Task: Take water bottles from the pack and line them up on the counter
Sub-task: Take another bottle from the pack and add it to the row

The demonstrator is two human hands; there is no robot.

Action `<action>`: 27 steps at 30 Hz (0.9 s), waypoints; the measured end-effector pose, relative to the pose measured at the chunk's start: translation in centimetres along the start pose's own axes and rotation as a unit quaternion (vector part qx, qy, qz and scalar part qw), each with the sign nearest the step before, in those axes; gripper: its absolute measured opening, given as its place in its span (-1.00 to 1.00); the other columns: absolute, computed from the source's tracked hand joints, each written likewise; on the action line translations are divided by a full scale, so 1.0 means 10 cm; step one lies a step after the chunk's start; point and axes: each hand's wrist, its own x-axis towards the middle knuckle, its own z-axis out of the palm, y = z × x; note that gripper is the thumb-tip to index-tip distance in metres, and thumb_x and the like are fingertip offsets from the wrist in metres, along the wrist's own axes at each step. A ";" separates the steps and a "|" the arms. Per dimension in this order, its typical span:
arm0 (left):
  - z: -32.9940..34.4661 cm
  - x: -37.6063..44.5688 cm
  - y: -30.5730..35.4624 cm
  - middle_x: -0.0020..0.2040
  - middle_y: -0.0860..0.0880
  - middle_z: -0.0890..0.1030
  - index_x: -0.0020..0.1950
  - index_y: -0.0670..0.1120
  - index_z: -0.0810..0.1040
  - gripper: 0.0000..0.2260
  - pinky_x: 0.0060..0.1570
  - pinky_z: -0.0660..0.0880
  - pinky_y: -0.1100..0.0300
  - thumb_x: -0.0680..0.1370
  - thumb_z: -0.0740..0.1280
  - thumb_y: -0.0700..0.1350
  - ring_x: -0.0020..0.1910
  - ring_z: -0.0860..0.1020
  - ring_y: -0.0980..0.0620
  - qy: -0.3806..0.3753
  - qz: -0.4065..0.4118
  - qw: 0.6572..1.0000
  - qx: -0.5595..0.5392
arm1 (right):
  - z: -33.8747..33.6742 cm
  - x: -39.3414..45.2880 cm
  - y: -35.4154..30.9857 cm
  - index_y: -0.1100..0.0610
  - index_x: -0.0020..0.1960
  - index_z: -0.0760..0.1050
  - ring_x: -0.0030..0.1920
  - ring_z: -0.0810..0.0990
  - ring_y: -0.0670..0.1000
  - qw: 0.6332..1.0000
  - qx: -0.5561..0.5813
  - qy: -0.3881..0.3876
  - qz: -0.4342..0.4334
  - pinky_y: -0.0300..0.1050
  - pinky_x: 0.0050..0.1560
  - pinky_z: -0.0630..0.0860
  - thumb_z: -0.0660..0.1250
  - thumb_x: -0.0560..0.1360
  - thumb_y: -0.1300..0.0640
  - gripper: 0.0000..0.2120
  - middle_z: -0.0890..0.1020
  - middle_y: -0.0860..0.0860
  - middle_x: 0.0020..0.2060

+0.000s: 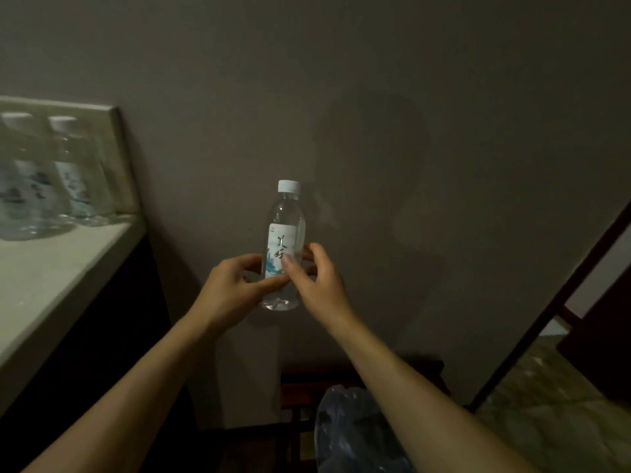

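Note:
A clear water bottle (286, 230) with a white cap and a white-and-blue label is held upright in mid-air in front of the grey wall. My left hand (232, 288) grips its lower part from the left. My right hand (316, 281) touches its right side, fingers curled around the label. Two more bottles (73, 172) of the same kind stand side by side at the back of the pale counter (41, 278) on the left. The crumpled plastic pack wrap (351, 435) lies low down, below my right forearm.
The counter's right edge and its dark cabinet front are to the left of my left arm. A dark wooden stool or table (297, 387) stands under the pack wrap. A dark door frame (560, 295) and tiled floor show at the right.

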 end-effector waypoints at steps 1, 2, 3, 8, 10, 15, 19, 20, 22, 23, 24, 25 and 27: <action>-0.04 -0.08 0.02 -0.12 0.12 0.71 0.06 0.18 0.60 -0.72 -0.38 0.54 0.26 0.38 0.47 0.19 -0.31 0.67 0.08 0.003 -0.001 1.000 -0.005 | 0.02 -0.06 -0.04 0.04 0.30 0.43 0.08 0.61 -0.09 1.000 0.007 -0.011 0.008 -0.18 -0.03 0.61 0.34 0.50 -0.14 -0.55 0.60 -0.06 0.15; -0.10 -0.18 0.04 -0.12 0.12 0.71 0.07 0.16 0.61 -0.70 -0.39 0.54 0.27 0.37 0.47 0.19 -0.32 0.68 0.09 0.003 0.000 1.000 -0.011 | 0.06 -0.12 -0.08 0.04 0.27 0.46 0.07 0.63 -0.04 1.000 0.011 -0.020 0.013 -0.09 0.00 0.63 0.34 0.49 -0.15 -0.57 0.62 -0.03 0.13; -0.13 -0.24 0.07 -0.13 0.10 0.72 0.08 0.13 0.62 -0.66 -0.41 0.52 0.28 0.36 0.48 0.20 -0.32 0.68 0.10 0.002 0.001 1.000 -0.019 | 0.08 -0.16 -0.11 0.04 0.21 0.50 0.04 0.64 -0.03 1.000 0.010 -0.022 0.014 -0.02 0.02 0.64 0.35 0.48 -0.16 -0.60 0.65 -0.02 0.08; -0.56 -0.54 0.21 -0.07 -0.02 0.72 0.14 0.04 0.64 -0.67 -0.11 0.64 -0.09 0.41 0.51 0.07 -0.15 0.70 -0.17 0.021 0.003 1.000 -0.004 | 0.34 -0.31 -0.46 0.00 -0.02 0.54 -0.09 0.68 -0.03 0.999 -0.006 -0.030 -0.027 0.08 -0.03 0.64 0.37 0.47 -0.15 -0.76 0.67 -0.03 -0.11; -0.80 -0.63 0.26 -0.01 -0.02 0.71 0.19 -0.01 0.62 -0.65 0.01 0.61 -0.15 0.43 0.49 0.03 -0.08 0.69 -0.17 0.027 0.012 1.000 0.005 | 0.51 -0.35 -0.64 -0.06 -0.07 0.52 -0.12 0.69 -0.02 0.998 0.008 -0.043 -0.046 0.08 -0.07 0.65 0.38 0.46 -0.14 -0.83 0.67 -0.05 -0.15; -1.39 -0.80 0.26 -0.01 0.02 0.70 0.27 -0.04 0.58 -0.59 -0.17 0.55 0.26 0.45 0.48 0.00 -0.11 0.67 0.13 0.067 0.029 0.995 0.070 | 1.04 -0.40 -0.98 -0.06 0.10 0.51 -0.11 0.69 0.06 0.995 0.013 -0.062 -0.076 0.18 -0.06 0.64 0.37 0.45 -0.16 -0.71 0.68 0.04 -0.07; -1.86 -0.88 0.05 0.03 0.04 0.69 0.27 -0.04 0.58 -0.62 -0.27 0.53 0.32 0.47 0.47 -0.05 -0.21 0.67 0.15 0.084 0.033 0.992 0.092 | 1.59 -0.37 -1.10 -0.08 0.08 0.51 -0.08 0.68 -0.02 0.994 0.004 -0.064 -0.083 0.13 -0.03 0.64 0.36 0.48 -0.12 -0.78 0.69 -0.04 -0.05; -2.01 -0.89 -0.03 0.04 0.06 0.67 0.27 -0.01 0.58 -0.63 -0.29 0.54 0.31 0.47 0.47 -0.05 -0.23 0.66 0.13 0.089 0.033 0.991 0.096 | 1.76 -0.36 -1.13 -0.07 0.10 0.52 -0.06 0.68 -0.03 0.994 0.005 -0.068 -0.080 0.11 -0.01 0.64 0.35 0.49 -0.12 -0.77 0.68 -0.05 -0.03; -2.33 -0.88 -0.21 0.06 0.09 0.65 0.27 0.02 0.57 -0.63 -0.29 0.58 0.25 0.47 0.46 -0.04 -0.24 0.66 0.07 0.093 0.032 0.989 0.108 | 2.11 -0.32 -1.19 -0.06 0.16 0.51 -0.01 0.66 -0.07 0.994 0.003 -0.081 -0.076 0.04 0.02 0.64 0.34 0.50 -0.11 -0.74 0.67 -0.07 0.00; -2.49 -0.87 -0.30 0.07 0.09 0.64 0.27 0.02 0.57 -0.63 -0.28 0.59 0.23 0.48 0.46 -0.04 -0.25 0.66 0.06 0.091 0.034 0.989 0.110 | 2.28 -0.29 -1.24 -0.05 0.18 0.50 0.01 0.65 -0.08 0.994 0.001 -0.086 -0.074 -0.01 0.02 0.64 0.33 0.51 -0.10 -0.72 0.67 -0.08 0.02; -2.65 -0.85 -0.37 0.07 0.09 0.65 0.27 0.01 0.57 -0.63 -0.28 0.60 0.20 0.47 0.46 -0.04 -0.26 0.66 0.05 0.088 0.037 0.989 0.112 | 2.44 -0.26 -1.29 -0.04 0.20 0.50 0.01 0.65 -0.10 0.994 -0.001 -0.087 -0.071 -0.07 0.01 0.63 0.33 0.52 -0.08 -0.72 0.67 -0.08 0.03; -2.79 -0.82 -0.44 0.07 0.09 0.66 0.26 0.01 0.58 -0.64 -0.26 0.62 0.16 0.47 0.47 -0.04 -0.27 0.66 0.05 0.085 0.043 0.989 0.116 | 2.58 -0.23 -1.34 -0.02 0.22 0.49 0.01 0.65 -0.11 0.994 -0.004 -0.085 -0.070 -0.11 0.00 0.63 0.33 0.53 -0.07 -0.70 0.67 -0.07 0.04; -3.03 -0.76 -0.58 0.07 0.08 0.67 0.25 0.00 0.59 -0.65 -0.19 0.64 0.05 0.47 0.47 -0.03 -0.27 0.67 0.05 0.081 0.051 0.987 0.126 | 2.84 -0.17 -1.40 0.01 0.25 0.49 0.02 0.64 -0.12 0.995 -0.016 -0.078 -0.067 -0.16 -0.01 0.62 0.31 0.54 -0.07 -0.68 0.66 -0.04 0.07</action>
